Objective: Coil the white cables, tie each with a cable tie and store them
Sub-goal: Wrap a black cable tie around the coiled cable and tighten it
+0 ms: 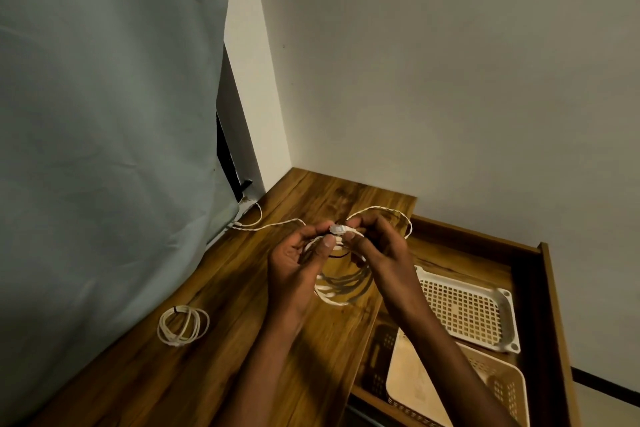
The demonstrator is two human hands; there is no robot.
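Note:
Above the wooden table [242,288], my left hand [298,263] and my right hand [377,250] hold a coil of white cable [341,291] between them. The fingertips of both hands pinch the top of the coil at a small white piece [338,229], and the loops hang down below. A thin dark strand [341,255], perhaps a cable tie, crosses the coil under my fingers. A loose tail of the same cable [273,225] runs left over the table to the curtain. Another white cable coil [183,325], bound with a dark tie, lies flat near the table's left edge.
A grey curtain [104,149] hangs along the left side. At the right an open wooden drawer [547,305] holds a white perforated tray [464,308] and a beige plastic basket [498,388]. White walls meet in the corner behind the table.

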